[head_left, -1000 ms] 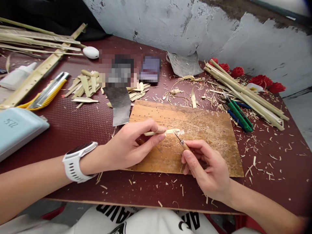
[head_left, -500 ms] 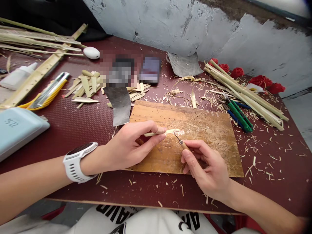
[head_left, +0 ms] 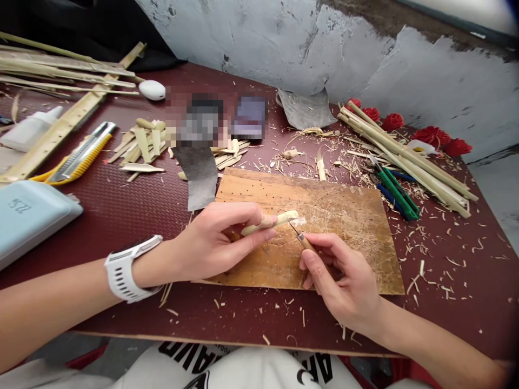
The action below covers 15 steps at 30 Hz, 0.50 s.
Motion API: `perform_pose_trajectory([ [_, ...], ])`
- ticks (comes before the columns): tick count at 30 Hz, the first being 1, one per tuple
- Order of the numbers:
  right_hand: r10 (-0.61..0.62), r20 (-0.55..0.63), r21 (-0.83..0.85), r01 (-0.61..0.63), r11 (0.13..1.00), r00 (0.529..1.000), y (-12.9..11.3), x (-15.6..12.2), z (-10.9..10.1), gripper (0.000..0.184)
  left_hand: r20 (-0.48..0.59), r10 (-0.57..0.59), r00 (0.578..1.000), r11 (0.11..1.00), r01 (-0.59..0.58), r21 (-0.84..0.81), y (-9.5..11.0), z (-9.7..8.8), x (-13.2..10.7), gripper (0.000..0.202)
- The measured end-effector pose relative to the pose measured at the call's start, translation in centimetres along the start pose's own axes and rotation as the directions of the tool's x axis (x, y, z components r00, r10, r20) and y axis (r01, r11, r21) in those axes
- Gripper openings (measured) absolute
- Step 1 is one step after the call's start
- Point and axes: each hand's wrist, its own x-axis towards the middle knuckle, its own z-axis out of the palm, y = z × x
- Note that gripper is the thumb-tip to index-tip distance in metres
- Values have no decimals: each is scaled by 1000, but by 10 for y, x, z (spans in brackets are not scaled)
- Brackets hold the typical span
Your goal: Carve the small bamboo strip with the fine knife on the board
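Observation:
My left hand [head_left: 217, 246], with a white watch on its wrist, pinches a short pale bamboo strip [head_left: 279, 220] over a scarred wooden cutting board [head_left: 344, 216]. My right hand [head_left: 343, 278] is closed round a small carving knife [head_left: 300, 237]. The knife's thin blade points up and left, its tip just below the strip's free end. Both hands hover over the board's near left half.
Bamboo offcuts [head_left: 141, 143] and shavings litter the dark red table [head_left: 133, 200]. A yellow utility knife [head_left: 79, 154], a glue bottle [head_left: 28, 129] and a pale blue case [head_left: 28, 213] lie left. Long bamboo stalks [head_left: 405, 156], green cutters [head_left: 395, 189] and red paper flowers [head_left: 436, 135] lie right. A grey wall stands behind.
The bamboo strip has tilted slightly in my left fingers, its free end now a little higher. The knife tip stays close under it. Both hands remain in place.

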Motion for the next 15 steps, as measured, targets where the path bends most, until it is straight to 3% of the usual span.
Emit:
perform_pose_trajectory([
  [6,22,-12,35,-22,999,1000,1,1,2,27,23,-71,997,997,71,-13,5,-2,1,5],
  [11,7,-39,54,-5,999,999,0,3,3,24,36,-198,980,960,201,-193,12,0,2,10],
  [15,-26,-57,10,26,1000,998,0,2,2,27,61,-365,929,860,361,-361,15,0,6,16],
])
